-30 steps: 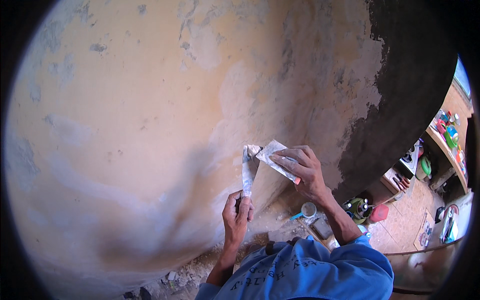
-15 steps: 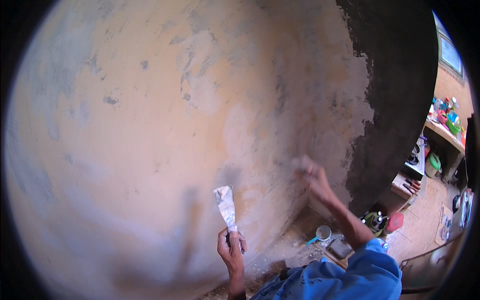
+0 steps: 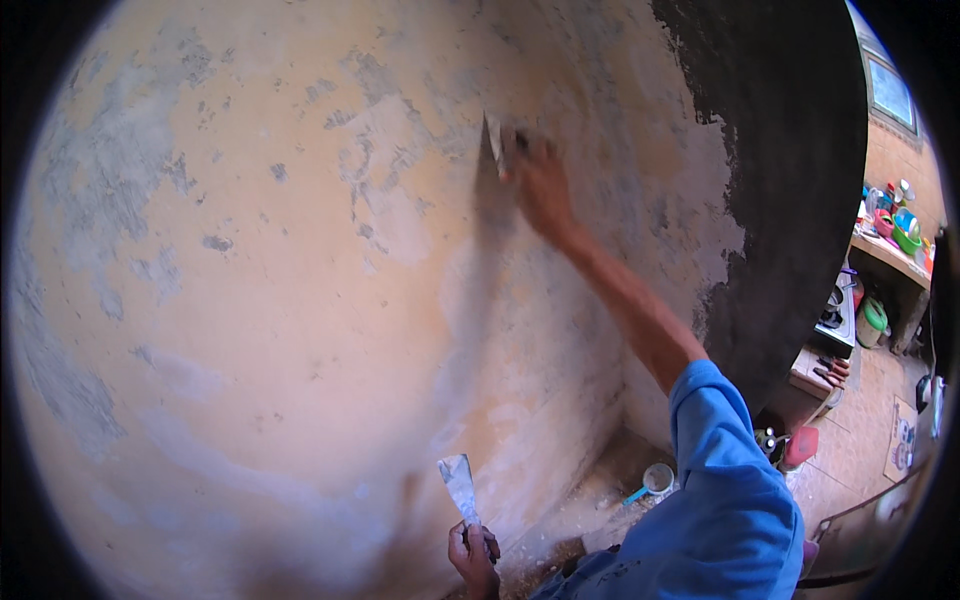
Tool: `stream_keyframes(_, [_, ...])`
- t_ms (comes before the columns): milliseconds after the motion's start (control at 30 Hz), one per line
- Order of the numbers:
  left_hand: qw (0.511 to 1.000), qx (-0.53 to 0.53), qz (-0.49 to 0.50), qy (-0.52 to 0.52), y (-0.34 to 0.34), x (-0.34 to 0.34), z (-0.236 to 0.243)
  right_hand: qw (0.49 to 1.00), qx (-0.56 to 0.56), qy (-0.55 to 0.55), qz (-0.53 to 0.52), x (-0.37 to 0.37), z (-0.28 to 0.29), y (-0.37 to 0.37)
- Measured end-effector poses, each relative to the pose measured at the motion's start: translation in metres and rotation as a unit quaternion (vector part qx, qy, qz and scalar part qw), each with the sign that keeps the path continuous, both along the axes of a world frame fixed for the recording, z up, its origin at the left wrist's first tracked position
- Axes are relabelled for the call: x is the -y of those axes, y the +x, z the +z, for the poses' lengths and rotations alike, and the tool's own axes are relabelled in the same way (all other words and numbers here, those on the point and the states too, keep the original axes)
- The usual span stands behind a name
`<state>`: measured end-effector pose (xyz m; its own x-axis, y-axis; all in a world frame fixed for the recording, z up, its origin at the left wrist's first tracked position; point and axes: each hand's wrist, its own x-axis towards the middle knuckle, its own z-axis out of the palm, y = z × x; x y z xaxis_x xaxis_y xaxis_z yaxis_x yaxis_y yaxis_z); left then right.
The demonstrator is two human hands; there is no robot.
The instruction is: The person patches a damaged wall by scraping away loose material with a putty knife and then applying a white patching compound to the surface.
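Observation:
My left hand [image 3: 474, 553] is wrapped round the handle of a putty knife [image 3: 458, 486], low in front of the wall. Its blade points up and is smeared with white filler. Up on the patchy yellow and grey wall [image 3: 300, 330], my right hand [image 3: 540, 185] grips a second blade, a scraper [image 3: 493, 143]. That scraper shows edge-on at the wall surface, its handle mostly hidden by my fingers. My right arm is stretched upward in a blue sleeve. Pale filler patches and grey scuffs mark the wall around it.
A dark painted wall section [image 3: 790, 190] adjoins at the right. On the floor by the corner stands a small round pot [image 3: 658, 478] with a blue handle. Farther right are a red container [image 3: 801, 446], a green-lidded bucket [image 3: 872, 318] and a counter with colourful dishes [image 3: 906, 232].
My right hand has risen up and left along the wall, and its scraper now shows. My left hand with the putty knife sits lower in the view.

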<state>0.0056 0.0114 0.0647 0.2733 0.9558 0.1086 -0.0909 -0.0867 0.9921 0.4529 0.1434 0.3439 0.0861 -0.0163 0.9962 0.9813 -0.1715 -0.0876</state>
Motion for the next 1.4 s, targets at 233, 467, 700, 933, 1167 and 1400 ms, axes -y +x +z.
stream_keyframes(233, [0.999, 0.047, 0.009, -0.005, -0.002, -0.006, -0.012, 0.990, -0.092, -0.073, 0.080, 0.025, -0.072, -0.030])
stream_keyframes(467, [1.000, 0.000, -0.012, -0.021, -0.008, -0.010, -0.016, 0.995, -0.088, 0.004, 0.038, 0.025, 0.034, -0.009])
stream_keyframes(700, [0.999, 0.043, 0.002, -0.029, -0.010, -0.008, -0.019, 0.987, -0.019, -0.116, 0.111, 0.030, -0.037, -0.068])
stream_keyframes(933, [0.999, 0.041, -0.021, 0.001, -0.009, -0.007, -0.015, 0.996, -0.041, 0.018, 0.083, 0.032, 0.031, -0.030])
stream_keyframes(1167, [0.995, 0.064, 0.034, -0.067, -0.005, -0.009, -0.034, 0.995, 0.014, -0.091, 0.039, -0.002, -0.020, -0.060])
stream_keyframes(1400, [1.000, 0.018, 0.014, -0.020, -0.009, -0.005, -0.022, 0.991, -0.113, 0.027, 0.070, 0.026, 0.029, -0.020])
